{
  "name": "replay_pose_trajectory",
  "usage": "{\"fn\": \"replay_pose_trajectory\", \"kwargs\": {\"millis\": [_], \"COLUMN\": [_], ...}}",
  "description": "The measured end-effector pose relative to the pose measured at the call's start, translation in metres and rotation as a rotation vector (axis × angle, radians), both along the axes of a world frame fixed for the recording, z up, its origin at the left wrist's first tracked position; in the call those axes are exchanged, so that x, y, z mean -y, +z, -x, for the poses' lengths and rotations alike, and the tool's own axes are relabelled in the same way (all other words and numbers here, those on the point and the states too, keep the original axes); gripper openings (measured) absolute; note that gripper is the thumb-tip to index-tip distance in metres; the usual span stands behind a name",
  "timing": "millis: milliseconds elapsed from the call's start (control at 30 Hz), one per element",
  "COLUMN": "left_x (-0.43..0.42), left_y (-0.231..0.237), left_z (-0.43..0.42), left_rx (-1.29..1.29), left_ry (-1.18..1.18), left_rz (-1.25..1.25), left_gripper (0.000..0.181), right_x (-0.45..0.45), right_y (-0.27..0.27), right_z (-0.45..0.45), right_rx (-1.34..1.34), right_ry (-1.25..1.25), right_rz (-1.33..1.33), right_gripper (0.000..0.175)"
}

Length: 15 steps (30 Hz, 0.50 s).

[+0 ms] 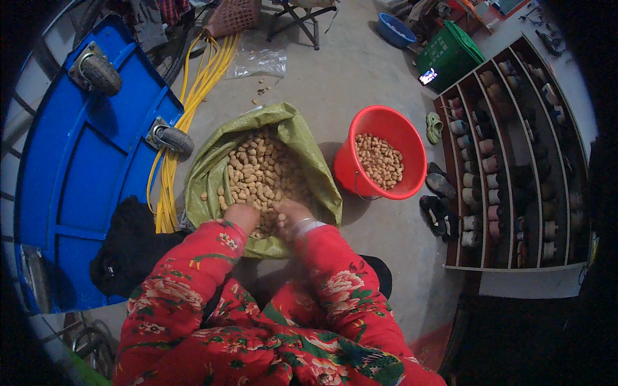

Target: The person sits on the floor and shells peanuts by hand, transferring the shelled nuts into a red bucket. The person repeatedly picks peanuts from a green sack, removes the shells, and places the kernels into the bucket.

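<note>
An olive-green woven sack stands on the floor with its mouth rolled open, holding many unshelled peanuts. My left hand is at the near side of the sack, down against the peanuts. Close to it, my right hand is also in the sack mouth, with a bangle at the wrist. A few peanuts show by its palm, but whether it grips them is unclear. The fingertips of both hands are largely hidden. To the right is a red plastic bucket, partly filled with unshelled peanuts.
A blue platform with caster wheels leans at left beside yellow hose or cable coils. At right stands a shoe rack with shoes on the floor before it. Farther back are a green bin, a blue basin and a plastic bag.
</note>
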State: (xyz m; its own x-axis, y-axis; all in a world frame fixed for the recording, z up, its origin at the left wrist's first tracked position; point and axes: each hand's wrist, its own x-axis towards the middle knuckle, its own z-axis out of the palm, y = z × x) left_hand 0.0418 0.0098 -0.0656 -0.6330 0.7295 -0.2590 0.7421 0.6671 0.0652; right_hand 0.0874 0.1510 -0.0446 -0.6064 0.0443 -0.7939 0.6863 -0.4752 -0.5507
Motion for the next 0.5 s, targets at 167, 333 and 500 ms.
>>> {"fn": "replay_pose_trajectory", "kwargs": {"millis": [167, 333, 500], "left_x": [-0.002, -0.004, -0.005], "left_y": [0.026, 0.044, 0.045], "left_z": [0.013, 0.015, 0.017], "left_rx": [0.199, 0.42, 0.524], "left_ry": [0.206, 0.285, 0.329], "left_rz": [-0.289, -0.639, -0.684], "left_gripper": [0.018, 0.023, 0.023], "right_x": [-0.001, -0.002, -0.004], "right_y": [-0.006, -0.008, 0.0], "right_z": [0.0, -0.001, -0.003], "right_rx": [-0.038, -0.122, -0.114], "right_ry": [0.075, 0.046, 0.044], "right_rz": [-0.23, -0.134, -0.022], "right_gripper": [0.02, 0.024, 0.023]}}
